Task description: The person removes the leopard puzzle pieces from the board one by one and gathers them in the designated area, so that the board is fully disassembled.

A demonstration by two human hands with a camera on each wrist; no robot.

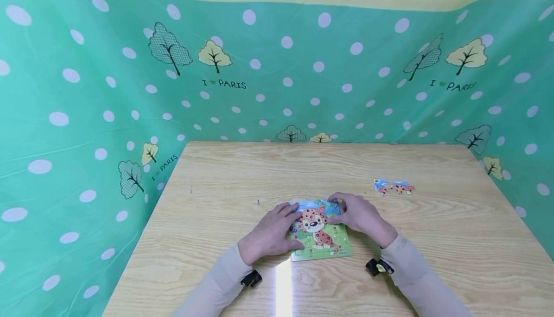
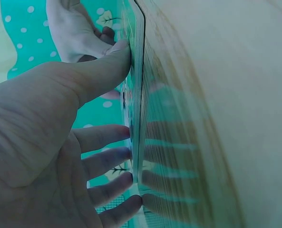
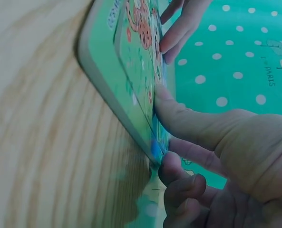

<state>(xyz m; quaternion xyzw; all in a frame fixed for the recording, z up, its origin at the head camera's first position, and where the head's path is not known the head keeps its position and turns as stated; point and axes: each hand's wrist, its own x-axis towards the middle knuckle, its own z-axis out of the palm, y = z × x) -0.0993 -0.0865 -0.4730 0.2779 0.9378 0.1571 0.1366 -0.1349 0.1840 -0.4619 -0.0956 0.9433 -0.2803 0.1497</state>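
Note:
A leopard picture puzzle board (image 1: 321, 251) with a green and blue background lies flat on the table. My left hand (image 1: 274, 231) spreads over its left side. In the left wrist view the thumb (image 2: 117, 59) presses the face near the board's edge, and fairly straight fingers touch the far part. At the upper right corner is my right hand (image 1: 360, 214). The right wrist view shows its thumb (image 3: 167, 102) on the picture and curled fingers against the board's edge. Whether a loose piece is under the right fingers is hidden.
Two loose puzzle pieces (image 1: 381, 186) (image 1: 402, 188) with blue and spotted parts lie on the wooden table (image 1: 207, 240), beyond the right hand. A green dotted curtain (image 1: 268, 91) hangs behind and at the sides. Light reflects below the board.

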